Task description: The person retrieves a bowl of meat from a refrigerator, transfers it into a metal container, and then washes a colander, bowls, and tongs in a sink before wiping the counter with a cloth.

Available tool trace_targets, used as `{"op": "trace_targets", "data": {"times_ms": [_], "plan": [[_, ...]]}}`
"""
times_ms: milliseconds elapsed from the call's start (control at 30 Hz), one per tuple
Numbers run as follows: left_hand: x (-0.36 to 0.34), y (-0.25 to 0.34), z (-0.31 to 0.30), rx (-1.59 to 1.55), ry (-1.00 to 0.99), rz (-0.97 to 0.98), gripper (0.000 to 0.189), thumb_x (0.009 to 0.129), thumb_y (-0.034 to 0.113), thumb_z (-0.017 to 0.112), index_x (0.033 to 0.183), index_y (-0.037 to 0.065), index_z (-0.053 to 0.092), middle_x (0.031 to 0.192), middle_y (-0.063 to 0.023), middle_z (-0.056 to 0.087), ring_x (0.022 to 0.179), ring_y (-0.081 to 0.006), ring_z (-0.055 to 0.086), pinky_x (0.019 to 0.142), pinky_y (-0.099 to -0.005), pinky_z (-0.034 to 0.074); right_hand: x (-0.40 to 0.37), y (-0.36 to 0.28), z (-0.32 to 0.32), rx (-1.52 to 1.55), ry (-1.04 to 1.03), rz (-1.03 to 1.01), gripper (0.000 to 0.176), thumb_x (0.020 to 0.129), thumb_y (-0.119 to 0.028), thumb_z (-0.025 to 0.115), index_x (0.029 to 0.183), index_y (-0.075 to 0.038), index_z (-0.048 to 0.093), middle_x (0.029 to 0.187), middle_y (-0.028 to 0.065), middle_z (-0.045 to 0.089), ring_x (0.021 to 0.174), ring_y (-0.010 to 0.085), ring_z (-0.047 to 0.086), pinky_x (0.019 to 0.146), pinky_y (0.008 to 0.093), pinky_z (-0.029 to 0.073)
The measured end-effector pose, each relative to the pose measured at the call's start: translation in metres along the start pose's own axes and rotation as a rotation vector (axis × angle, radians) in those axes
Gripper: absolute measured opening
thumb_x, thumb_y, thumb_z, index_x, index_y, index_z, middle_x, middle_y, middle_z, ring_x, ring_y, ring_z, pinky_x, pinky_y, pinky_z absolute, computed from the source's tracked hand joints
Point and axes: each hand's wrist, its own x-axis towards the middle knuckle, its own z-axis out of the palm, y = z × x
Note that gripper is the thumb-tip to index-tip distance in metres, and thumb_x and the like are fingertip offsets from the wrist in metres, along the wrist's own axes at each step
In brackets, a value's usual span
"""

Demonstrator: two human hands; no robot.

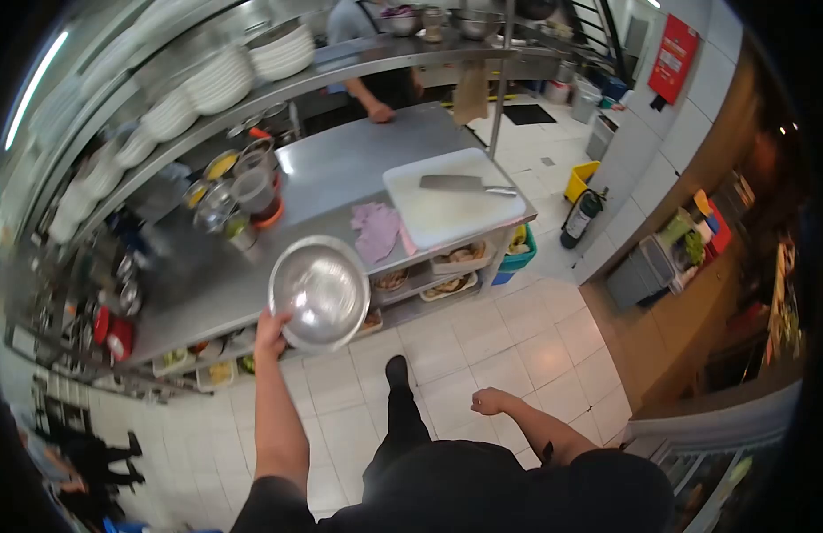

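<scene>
The left hand (271, 336) grips the rim of a shiny bowl (320, 291) in the middle of the frame, at the edge of the steel table (340, 169). The right hand (488, 401) is curled into a fist and holds nothing, low and right of the bowl. A knife (465, 184) lies on the white cutting board (451, 213) higher up.

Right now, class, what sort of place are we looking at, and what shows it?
Probably a restaurant kitchen: a long steel counter, stacked white plates on the shelf above, and a cleaver on a white cutting board. The left hand holds a metal bowl.
</scene>
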Motion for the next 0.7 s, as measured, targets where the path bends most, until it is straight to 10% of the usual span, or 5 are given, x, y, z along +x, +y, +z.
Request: {"op": "trace_targets", "data": {"times_ms": [167,333,500,633,700], "plan": [[0.228,0.041,0.194,-0.127,-0.271,-0.047,0.037,0.075,-0.005,0.050,0.111,-0.007,0.048,0.099,-0.0165,0.057,0.074,-0.0263,0.061,0.055,-0.0360,0.055,-0.033,0.029,-0.012,0.434,0.564,0.461,0.031,0.082,-0.029,0.058,0.087,0.001,0.066,0.087,0.0223,0.066,0.086,0.0383,0.063,0.077,0.0437,0.050],[0.365,0.033,0.348,-0.269,-0.145,-0.035,0.031,0.077,-0.005,0.050,0.106,-0.013,0.044,0.104,-0.0201,0.051,0.078,-0.0331,0.060,0.067,-0.0469,0.061,-0.079,0.051,0.055,0.798,0.894,1.012,0.031,0.080,-0.029,0.060,0.082,0.002,0.066,0.080,0.0225,0.066,0.080,0.0375,0.065,0.072,0.0413,0.052],[0.416,0.001,0.425,-0.360,-0.132,-0.158,0.025,0.080,-0.004,0.053,0.103,-0.011,0.047,0.101,-0.0179,0.051,0.090,-0.0308,0.056,0.070,-0.0460,0.061,-0.107,-0.006,0.126,0.916,0.874,1.161,0.020,0.083,-0.018,0.058,0.079,0.001,0.061,0.060,0.0096,0.061,0.044,0.0169,0.058,0.039,0.0314,0.048],[0.397,-0.021,0.432,-0.224,-0.432,-0.147,0.025,0.090,0.017,0.060,0.105,-0.003,0.053,0.104,-0.0123,0.055,0.083,-0.0222,0.059,0.072,-0.0392,0.058,-0.082,-0.077,0.138,1.145,0.472,1.115,0.021,0.083,-0.019,0.058,0.086,0.002,0.061,0.066,0.0109,0.064,0.056,0.0204,0.063,0.046,0.0339,0.051],[0.355,-0.021,0.415,-0.129,-0.619,-0.189,0.027,0.093,0.025,0.057,0.103,0.000,0.057,0.102,-0.0123,0.061,0.077,-0.0211,0.063,0.071,-0.0359,0.057,-0.057,-0.070,0.192,1.843,0.390,1.151,0.025,0.087,-0.024,0.058,0.089,0.001,0.059,0.068,0.0139,0.063,0.051,0.0226,0.062,0.045,0.0365,0.053]]}}
